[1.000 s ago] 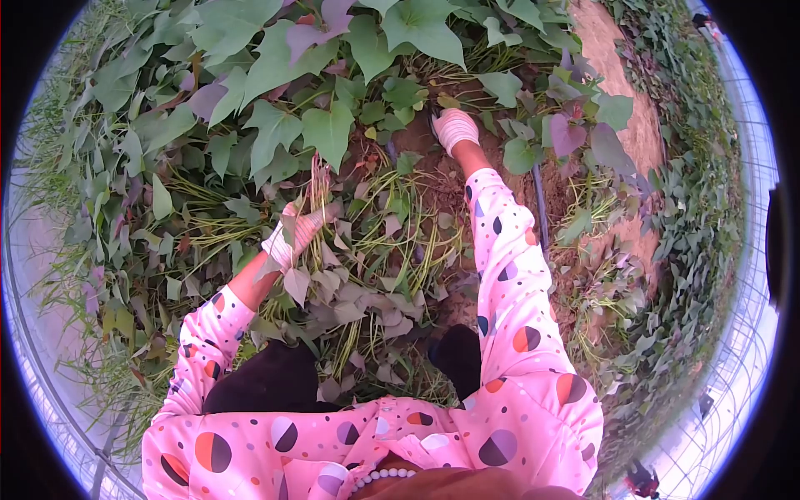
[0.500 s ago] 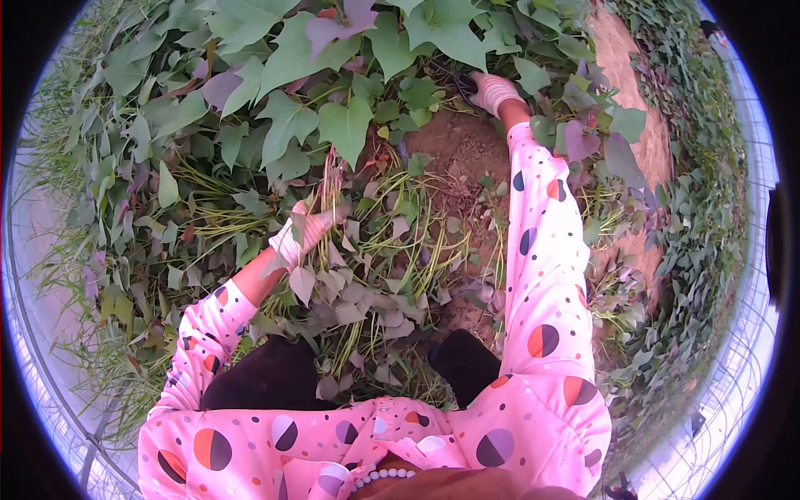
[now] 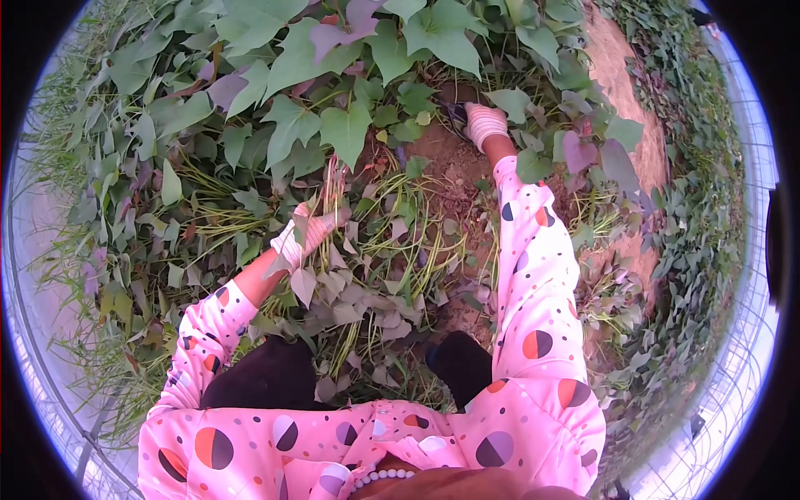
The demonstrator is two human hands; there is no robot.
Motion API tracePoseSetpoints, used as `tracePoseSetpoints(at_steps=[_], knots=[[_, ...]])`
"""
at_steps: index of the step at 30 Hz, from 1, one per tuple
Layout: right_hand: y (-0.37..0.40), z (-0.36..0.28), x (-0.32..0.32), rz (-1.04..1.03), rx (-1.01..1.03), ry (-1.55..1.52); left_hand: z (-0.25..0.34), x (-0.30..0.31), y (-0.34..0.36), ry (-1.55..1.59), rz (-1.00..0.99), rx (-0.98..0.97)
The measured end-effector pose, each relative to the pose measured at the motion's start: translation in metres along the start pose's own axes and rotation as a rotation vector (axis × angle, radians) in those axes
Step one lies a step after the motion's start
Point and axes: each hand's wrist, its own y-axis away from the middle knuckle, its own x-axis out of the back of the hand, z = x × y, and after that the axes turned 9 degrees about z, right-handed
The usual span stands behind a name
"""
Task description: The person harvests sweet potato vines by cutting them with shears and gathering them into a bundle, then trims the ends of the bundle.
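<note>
My left hand (image 3: 307, 233), in a striped glove with bare fingers showing, is closed around a bundle of cut vine stems (image 3: 333, 187) with limp leaves hanging below it. Forward and to the right, my right hand (image 3: 485, 125), also in a striped glove, is closed on a dark tool (image 3: 455, 117) that looks like a pair of scissors. Its tips are hidden among the stems and leaves. Large lobed green leaves (image 3: 346, 129) stand just beyond both hands. Bare brown soil (image 3: 450, 158) shows beneath my right hand.
Wilted vines and stems (image 3: 367, 300) lie between my hands and my dark-clad knees (image 3: 265, 375). A strip of reddish soil (image 3: 621, 75) runs along the right, with another row of leafy plants (image 3: 700, 208) past it. Grass (image 3: 67, 208) borders the left side.
My right hand has drawn back toward me and slightly left with the dark tool, coming out from under the leaves. The left hand keeps its grip in nearly the same place.
</note>
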Motion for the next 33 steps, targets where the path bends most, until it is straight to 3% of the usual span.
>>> tracePoseSetpoints(at_steps=[2,5,6,8,11,14,16,18,20,22,24,28,33], knots=[[0.035,-0.006,0.023,0.082,0.035,-0.112,0.011,-0.004,0.016,0.016,0.051,-0.071],[0.04,0.024,-0.022,0.23,0.177,-0.405,0.006,0.002,0.021,0.057,0.016,-0.172],[0.073,0.024,0.004,0.256,0.248,-0.58,0.012,0.001,0.029,0.057,0.002,-0.195],[0.128,0.027,0.072,0.079,0.314,-0.325,0.024,-0.006,0.05,0.176,-0.006,-0.193],[0.216,0.026,0.175,-0.01,0.339,-0.509,0.046,-0.017,0.093,0.12,-0.047,-0.335],[0.282,0.028,0.231,-0.051,0.289,-0.726,0.046,-0.007,0.117,0.067,-0.036,-0.485],[0.319,0.034,0.247,0.075,0.355,-0.901,0.076,-0.005,0.154,0.042,-0.016,-0.6],[0.342,0.038,0.253,0.615,0.663,-0.625,0.111,-0.007,0.198,0.068,-0.052,-0.598],[0.416,0.013,0.306,0.346,0.272,-1.024,0.144,-0.013,0.245,0.052,-0.104,-0.615],[0.455,0.002,0.329,0.271,0.105,-1.246,0.166,-0.013,0.274,-0.025,-0.169,-0.648],[0.485,-0.003,0.346,0.352,0.274,-1.438,0.177,-0.021,0.299,-0.045,-0.141,-0.757],[0.516,-0.019,0.355,0.482,0.469,-1.886,0.186,-0.044,0.354,0.074,-0.256,-0.689],[0.54,-0.039,0.354,0.405,0.482,-1.924,0.17,-0.07,0.393,0.081,-0.375,-0.712]])
